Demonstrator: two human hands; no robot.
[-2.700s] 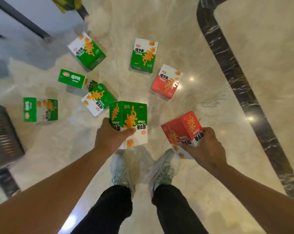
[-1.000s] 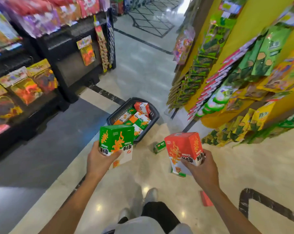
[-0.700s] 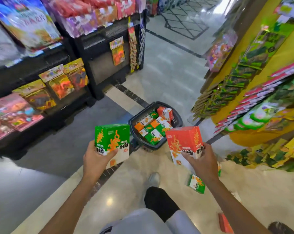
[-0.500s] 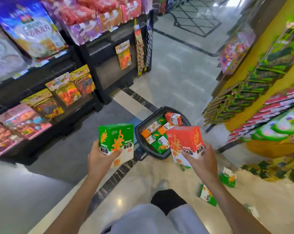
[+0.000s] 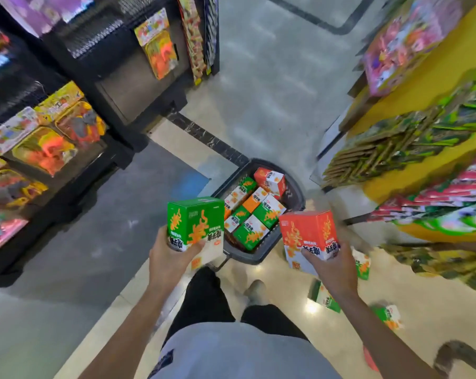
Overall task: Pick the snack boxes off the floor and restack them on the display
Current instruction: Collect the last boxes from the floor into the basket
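- Both arms are stretched forward at waist height, forearms bare, hands held apart over the floor (image 5: 258, 86).
- Left hand (image 5: 171, 254) grips the green box (image 5: 195, 222) from below, thumb curled across the front face, fingers wrapped behind and out of sight. The box stands upright, printing upside down.
- Right hand (image 5: 331, 262) holds the red box (image 5: 309, 233) the same way: thumb pressed on the lower front, fingers tucked round the far side. That box tilts slightly.
- Between and beyond the two held boxes sits a dark basket (image 5: 295, 192) on the floor, packed with green, orange and red boxes lying at mixed angles. Its near rim is partly covered by the green box.
- Loose boxes lie on the floor near the right arm: one (image 5: 364, 265) just beside the right hand, one (image 5: 324, 298) half hidden under the forearm, one (image 5: 388, 317) further back.
- Dark trousers and one shoe (image 5: 254, 289) show below; the other foot is hidden.
- Black shelves (image 5: 75, 77) on the left carry bright packets; the yellow display (image 5: 411, 86) on the right is blurred, its packets hard to read.
- A red sliver (image 5: 370, 358) by the right elbow is too cut off to identify.
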